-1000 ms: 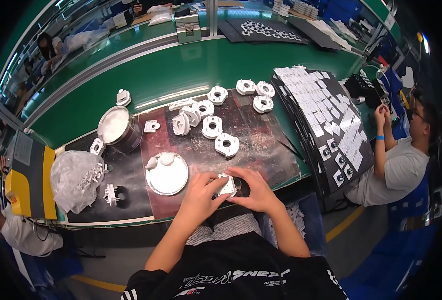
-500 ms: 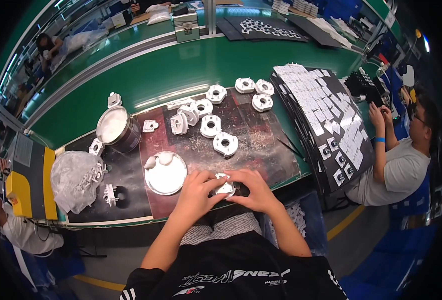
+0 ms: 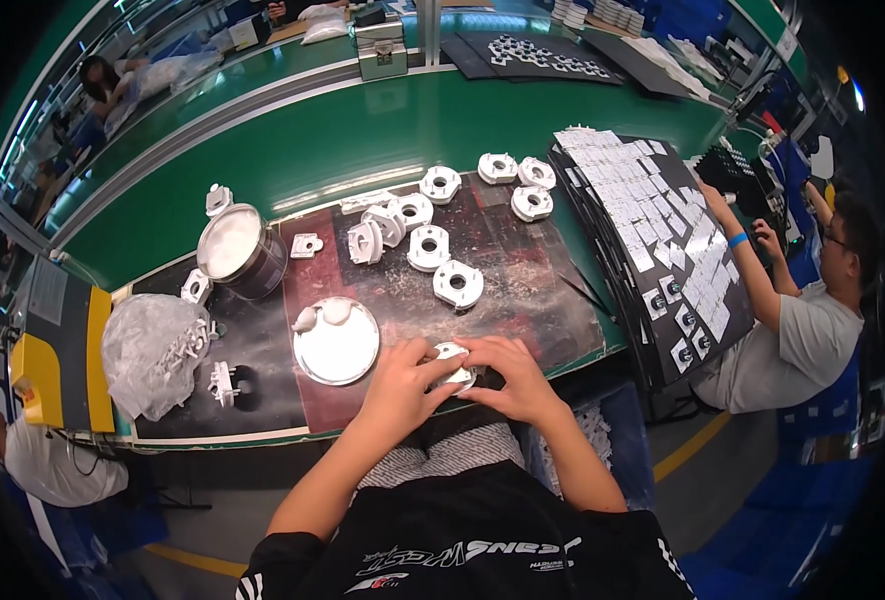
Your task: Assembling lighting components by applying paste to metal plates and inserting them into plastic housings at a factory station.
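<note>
Both hands meet at the near edge of the dark red work mat [image 3: 523, 290]. My left hand [image 3: 403, 385] and my right hand [image 3: 511, 375] grip one small white plastic part [image 3: 453, 362] between their fingers; most of it is hidden by them. A shallow round metal lid [image 3: 338, 340] with two white pieces on it lies just left of my left hand. Several white ring-shaped parts [image 3: 443, 262] lie on the mat beyond the hands.
A metal pot [image 3: 238, 248] stands at the mat's far left corner. A clear bag of white parts [image 3: 153, 350] and a yellow box [image 3: 48, 378] lie to the left. A black tray of white pieces [image 3: 663, 240] lies right, where a seated person [image 3: 803, 320] works.
Both hands have stayed on the white part at the mat's near edge, with the fingers shifting slightly around it. The person at the right keeps reaching toward the black tray's far end.
</note>
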### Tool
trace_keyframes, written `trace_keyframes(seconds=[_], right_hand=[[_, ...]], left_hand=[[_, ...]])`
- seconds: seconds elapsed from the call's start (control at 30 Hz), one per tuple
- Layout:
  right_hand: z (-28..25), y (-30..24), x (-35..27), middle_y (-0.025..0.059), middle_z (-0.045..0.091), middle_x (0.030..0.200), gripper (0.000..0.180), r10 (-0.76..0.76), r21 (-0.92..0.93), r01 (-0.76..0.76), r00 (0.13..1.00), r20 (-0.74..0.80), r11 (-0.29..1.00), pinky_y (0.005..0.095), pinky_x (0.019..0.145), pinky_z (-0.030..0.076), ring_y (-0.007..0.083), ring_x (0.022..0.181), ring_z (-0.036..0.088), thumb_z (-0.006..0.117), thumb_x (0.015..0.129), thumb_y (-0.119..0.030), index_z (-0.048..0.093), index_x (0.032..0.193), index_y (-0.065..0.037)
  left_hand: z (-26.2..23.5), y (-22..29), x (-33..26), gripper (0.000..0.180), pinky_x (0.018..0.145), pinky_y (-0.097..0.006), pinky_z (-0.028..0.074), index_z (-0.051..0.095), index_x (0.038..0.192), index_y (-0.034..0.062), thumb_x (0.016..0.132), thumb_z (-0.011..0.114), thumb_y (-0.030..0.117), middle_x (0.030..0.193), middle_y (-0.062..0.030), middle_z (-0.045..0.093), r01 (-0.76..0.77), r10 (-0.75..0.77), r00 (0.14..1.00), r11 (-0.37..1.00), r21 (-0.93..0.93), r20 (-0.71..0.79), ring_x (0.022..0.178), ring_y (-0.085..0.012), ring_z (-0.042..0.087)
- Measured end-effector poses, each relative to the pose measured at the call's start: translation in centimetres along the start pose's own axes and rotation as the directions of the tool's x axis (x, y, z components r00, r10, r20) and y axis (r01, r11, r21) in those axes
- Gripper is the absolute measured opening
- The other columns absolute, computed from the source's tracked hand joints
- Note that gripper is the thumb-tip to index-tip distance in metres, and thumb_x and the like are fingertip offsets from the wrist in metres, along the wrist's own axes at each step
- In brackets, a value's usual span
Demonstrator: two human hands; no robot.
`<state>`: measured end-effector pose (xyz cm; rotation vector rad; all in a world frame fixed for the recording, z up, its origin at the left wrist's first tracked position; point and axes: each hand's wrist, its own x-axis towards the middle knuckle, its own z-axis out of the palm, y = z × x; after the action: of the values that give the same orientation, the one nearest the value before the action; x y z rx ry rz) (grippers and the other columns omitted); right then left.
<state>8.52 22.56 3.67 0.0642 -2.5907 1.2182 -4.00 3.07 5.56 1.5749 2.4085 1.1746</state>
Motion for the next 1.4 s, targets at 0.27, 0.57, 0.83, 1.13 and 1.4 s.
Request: trace_keyframes(seconds=[0.27, 0.57, 0.83, 1.13, 1.4], right_hand=[[0.1, 0.1, 0.0, 0.006, 0.066, 0.145, 0.052, 0.067, 0.063, -0.066, 0.997, -0.022, 0.996, 0.0421, 0.106, 0.041, 0.0298, 0.127, 0.062, 0.092, 0.075, -0.022, 0.065, 0.119, -0.013], [0.2, 0.6, 0.0, 0.0073, 0.066, 0.144, 0.053, -0.024, -0.037, 0.025, 0.999, 0.025, 0.999, 0.0445, 0.107, 0.042, 0.0323, 0.129, 0.06, 0.091, 0.075, -0.021, 0.065, 0.121, -0.013], [-1.7, -1.8, 2.4, 0.0085, 0.069, 0.132, 0.057, -0.069, 0.037, 0.071, 0.996, -0.057, 0.997, 0.0454, 0.109, 0.041, 0.0331, 0.13, 0.057, 0.09, 0.075, -0.022, 0.066, 0.126, -0.011], [-1.5, -1.9, 3.2, 0.0032, 0.074, 0.115, 0.046, -0.139, -0.257, 0.142, 0.99, 0.029, 0.956, 0.0401, 0.097, 0.043, 0.0267, 0.114, 0.065, 0.089, 0.077, -0.027, 0.073, 0.118, -0.011], [-1.5, -2.6, 2.5, -0.0025, 0.074, 0.114, 0.031, -0.167, -0.356, 0.168, 0.985, 0.033, 0.919, 0.0396, 0.095, 0.042, 0.0228, 0.112, 0.065, 0.086, 0.08, -0.027, 0.078, 0.107, -0.017]], left_hand=[[0.3, 0.7, -0.2, 0.039, 0.078, -0.04, 0.044, 0.08, 0.117, 0.0208, 0.079, 0.086, 0.022, 0.092, -0.0042, 0.058, -0.078, 0.083, 0.996, 0.981, 0.177, -0.02, 0.088, -0.0241, 0.06], [-0.8, 0.2, -0.8, 0.056, 0.093, -0.043, 0.046, 0.071, 0.13, 0.0153, 0.079, 0.087, 0.029, 0.112, -0.0067, 0.064, 0.005, -0.003, 0.998, 0.999, 0.04, -0.068, 0.107, -0.0287, 0.062], [-0.8, 1.3, -7.0, 0.067, 0.097, -0.044, 0.051, 0.065, 0.137, 0.0081, 0.075, 0.091, 0.018, 0.126, -0.012, 0.062, 0.228, -0.231, 0.931, 0.973, -0.042, -0.283, 0.112, -0.0333, 0.061], [3.6, -0.1, -1.9, 0.092, 0.104, -0.048, 0.049, 0.047, 0.15, 0.0008, 0.072, 0.092, 0.024, 0.134, -0.0204, 0.062, 0.161, -0.194, 0.968, 0.966, -0.203, -0.16, 0.123, -0.0403, 0.058], [4.3, -0.1, -1.9, 0.082, 0.097, -0.046, 0.051, 0.055, 0.144, 0.0049, 0.072, 0.09, 0.023, 0.119, -0.0152, 0.069, 0.212, -0.261, 0.947, 0.945, -0.247, -0.188, 0.113, -0.0364, 0.062]])
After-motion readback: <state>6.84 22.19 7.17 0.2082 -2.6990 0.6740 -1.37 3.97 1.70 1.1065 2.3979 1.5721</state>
